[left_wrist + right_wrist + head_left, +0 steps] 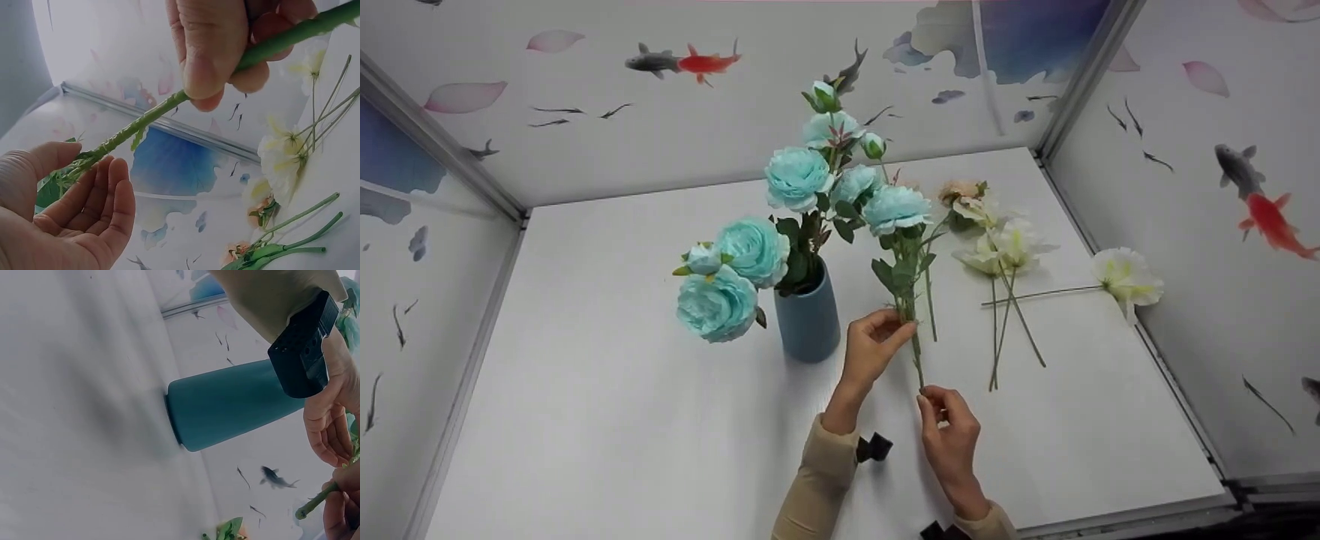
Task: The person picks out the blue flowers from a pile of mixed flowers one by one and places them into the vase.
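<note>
A turquoise flower [897,210] on a long green stem [147,119] is held up to the right of the vase, its bloom leaning away from me. My left hand [876,346] pinches the stem below the leaves, between thumb and fingertips. Lower down, my right hand [951,435] grips the stem near its bottom end, with the cut tip [304,513] sticking out past the fingers in the right wrist view. A blue vase [810,322] stands upright to the left of my hands. Several turquoise flowers [751,251] spread out from its mouth.
White-yellow flowers [1017,244] lie with crossed stems at the right of the white table [607,420]. One more white flower [1126,277] overhangs the right edge. Peach flowers [962,191] lie behind them. Printed panels [780,112] wall in the table.
</note>
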`<state>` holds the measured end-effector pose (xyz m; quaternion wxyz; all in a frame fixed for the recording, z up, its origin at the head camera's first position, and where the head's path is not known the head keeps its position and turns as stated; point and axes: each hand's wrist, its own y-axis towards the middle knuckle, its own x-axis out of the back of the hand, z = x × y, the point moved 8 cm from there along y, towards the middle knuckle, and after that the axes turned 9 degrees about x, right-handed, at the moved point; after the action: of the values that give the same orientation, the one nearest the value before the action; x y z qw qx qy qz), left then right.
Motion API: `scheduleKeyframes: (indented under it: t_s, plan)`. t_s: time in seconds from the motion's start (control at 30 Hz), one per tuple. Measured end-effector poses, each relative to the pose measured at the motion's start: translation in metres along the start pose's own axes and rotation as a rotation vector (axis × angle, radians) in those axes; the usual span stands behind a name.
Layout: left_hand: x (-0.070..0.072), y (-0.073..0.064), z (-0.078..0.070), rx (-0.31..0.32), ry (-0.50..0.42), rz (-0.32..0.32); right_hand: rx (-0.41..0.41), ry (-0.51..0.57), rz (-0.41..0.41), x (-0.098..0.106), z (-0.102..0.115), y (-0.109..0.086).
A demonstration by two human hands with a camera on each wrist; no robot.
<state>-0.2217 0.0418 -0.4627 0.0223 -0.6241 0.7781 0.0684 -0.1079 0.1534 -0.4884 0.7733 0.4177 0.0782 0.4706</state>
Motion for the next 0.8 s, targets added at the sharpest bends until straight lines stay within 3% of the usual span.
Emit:
scheduleKeyframes:
  t_s: [0.37,0.57,0.8]
  plan:
    - [0.003,-0.008,-0.014,-0.067,0.102,-0.05,0.017,0.052,0.011,-0.003,-0.004,-0.002]
    - [0.0,-0.018,-0.031,-0.149,0.172,-0.039,0.0,0.126,0.04,-0.005,-0.01,-0.002]
    - [-0.003,-0.028,-0.052,-0.266,0.231,-0.025,-0.074,0.176,0.009,-0.005,-0.019,-0.002]
